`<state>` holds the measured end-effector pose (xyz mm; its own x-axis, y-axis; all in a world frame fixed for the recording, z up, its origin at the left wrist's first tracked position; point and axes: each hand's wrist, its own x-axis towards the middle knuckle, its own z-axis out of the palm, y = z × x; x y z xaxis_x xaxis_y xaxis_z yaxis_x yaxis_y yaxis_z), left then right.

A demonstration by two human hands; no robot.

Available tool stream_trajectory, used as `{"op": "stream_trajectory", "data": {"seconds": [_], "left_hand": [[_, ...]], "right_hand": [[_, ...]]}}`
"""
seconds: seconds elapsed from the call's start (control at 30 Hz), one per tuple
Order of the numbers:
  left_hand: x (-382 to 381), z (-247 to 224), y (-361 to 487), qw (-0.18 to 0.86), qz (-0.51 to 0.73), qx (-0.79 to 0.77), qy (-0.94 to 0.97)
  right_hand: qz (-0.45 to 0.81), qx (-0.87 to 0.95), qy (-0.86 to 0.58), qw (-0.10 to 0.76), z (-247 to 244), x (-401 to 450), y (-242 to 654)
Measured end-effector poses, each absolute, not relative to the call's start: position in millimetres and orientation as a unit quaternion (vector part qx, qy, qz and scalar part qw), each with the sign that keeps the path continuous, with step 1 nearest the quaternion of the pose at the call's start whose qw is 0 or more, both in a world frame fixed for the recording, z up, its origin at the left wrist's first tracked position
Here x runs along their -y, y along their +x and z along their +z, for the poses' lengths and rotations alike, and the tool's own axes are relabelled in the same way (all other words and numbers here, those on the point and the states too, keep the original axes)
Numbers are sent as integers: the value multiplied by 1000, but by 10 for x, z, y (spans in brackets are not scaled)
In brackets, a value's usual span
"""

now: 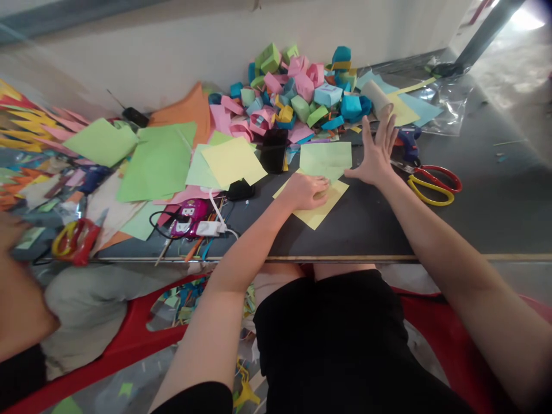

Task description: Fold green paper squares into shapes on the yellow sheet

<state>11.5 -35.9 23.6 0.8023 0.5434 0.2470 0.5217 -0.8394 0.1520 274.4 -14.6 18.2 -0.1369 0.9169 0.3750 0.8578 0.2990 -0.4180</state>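
Observation:
My left hand point(307, 191) lies palm down on a yellow sheet of paper point(317, 217), its fingers reaching over the lower part of a pale green sheet point(326, 155). The sheets overlap on the dark table. To the right, my right hand point(378, 154) is raised with its fingers spread and nothing in it. Its fingertips appear close to a pale tube point(376, 98); whether they touch cannot be made out. Red-and-yellow-handled scissors point(433, 181) lie beside my right wrist, near a dark blue tool point(409, 144) partly hidden by the hand.
Folded paper pieces point(304, 86) are heaped along the wall. A black phone point(273, 150), green sheets point(157, 161) and a purple power strip point(190, 218) lie to the left. Another person's arm point(21, 287) is at far left, near more scissors point(77, 240). A plastic bag point(452, 106) lies back right.

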Motion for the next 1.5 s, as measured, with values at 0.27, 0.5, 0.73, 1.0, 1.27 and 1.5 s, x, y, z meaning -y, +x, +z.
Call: {"op": "stream_trajectory", "data": {"seconds": [0.27,0.5,0.73,1.0,1.27,1.5], "left_hand": [[376,221,130,18,168,-287,943],[364,226,189,17,166,-356,920],[209,170,123,30,178,-391,903],[65,75,24,42,206,-377,902],[50,82,-18,47,192,-367,909],[-22,49,-29,56,211,-351,911]], "right_hand": [[21,750,-601,276,259,207,2712],[41,819,-507,266,295,245,2567],[102,856,-450,233,176,227,2456],[113,866,-433,222,242,265,2424],[177,886,-386,185,328,315,2416],[234,893,-362,133,412,155,2747]]}}
